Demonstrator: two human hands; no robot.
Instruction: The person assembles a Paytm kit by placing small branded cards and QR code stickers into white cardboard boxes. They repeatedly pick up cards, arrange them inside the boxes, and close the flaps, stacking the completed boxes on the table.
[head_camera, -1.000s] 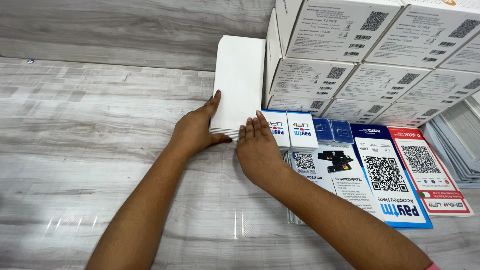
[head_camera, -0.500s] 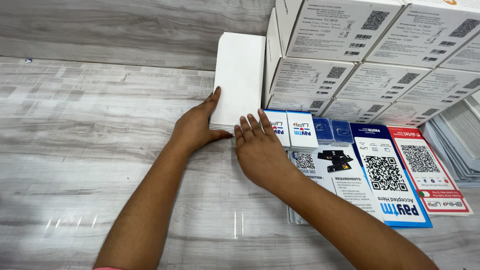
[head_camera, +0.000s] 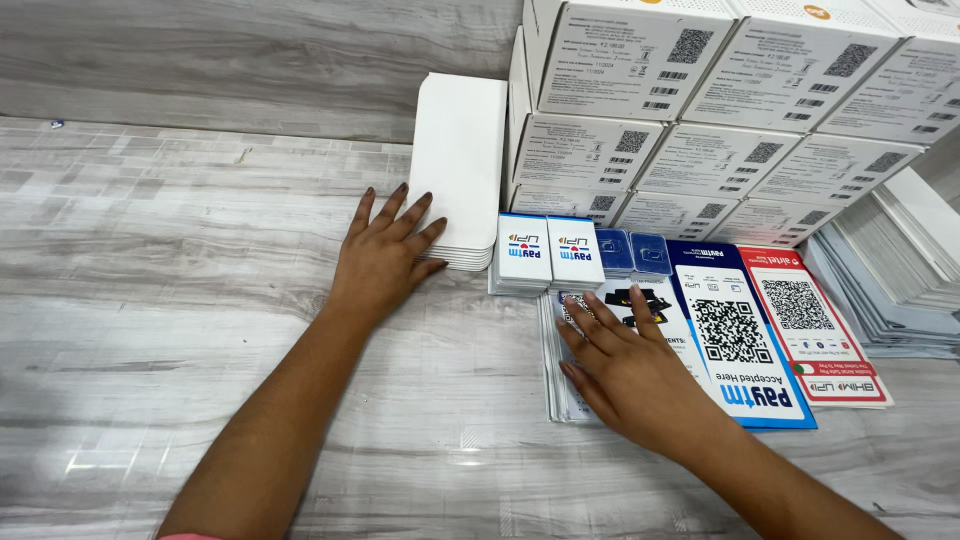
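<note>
The person's left hand (head_camera: 385, 262) lies flat on the grey wood-pattern surface (head_camera: 180, 300), fingers spread, the fingertips touching the near edge of the stack of white cards (head_camera: 460, 170). This stack stands against the piled white boxes (head_camera: 700, 120). The hand pinches nothing.

The right hand (head_camera: 625, 365) rests with open, spread fingers on the pile of printed sheets (head_camera: 570, 390), which lies on the surface just in front of two small stacks of white and blue cards (head_camera: 550, 252). Beside it are a blue placard (head_camera: 735, 340) and a red placard (head_camera: 815, 325), each with a square code.

I think the danger here is sliding. The sheets look smooth, so if the right hand presses and pulls, several may move together and the pile may fan out. If the left fingertips push too much, the white stack can lose its straight edge.
</note>
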